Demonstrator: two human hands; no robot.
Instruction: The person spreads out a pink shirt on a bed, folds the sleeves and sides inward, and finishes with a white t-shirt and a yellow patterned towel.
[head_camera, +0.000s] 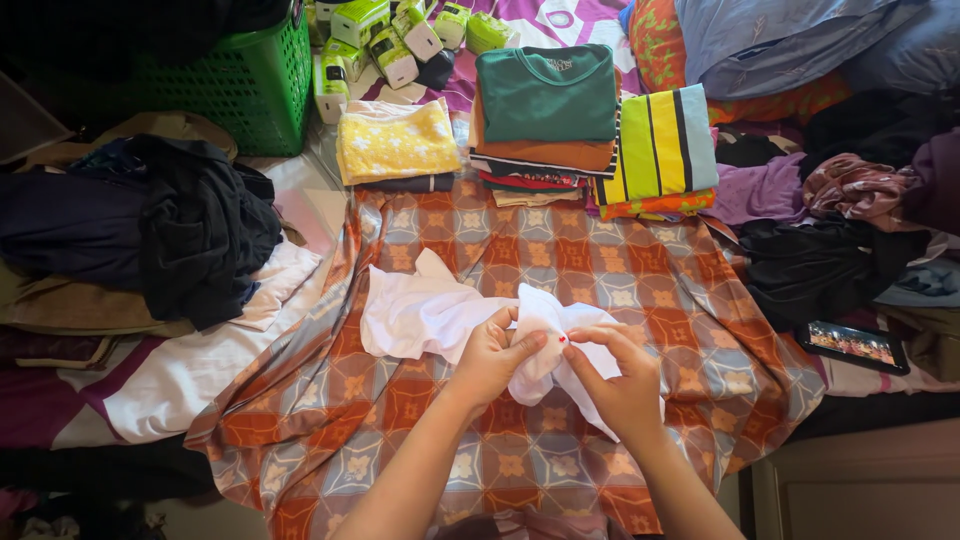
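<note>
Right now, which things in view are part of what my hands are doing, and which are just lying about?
In hand:
left hand and right hand, both gripping the white garment
patterned orange cloth under it

Lying about:
green basket
pile of dark clothes
stack of folded clothes
yellow folded cloth
phone
green-and-white packets

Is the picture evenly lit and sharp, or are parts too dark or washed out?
Head view: the hands, left hand and right hand, and the patterned cloth are bright and sharp; the white garment is nearly washed out; the dark clothes pile and the corners lose detail in shadow.
</note>
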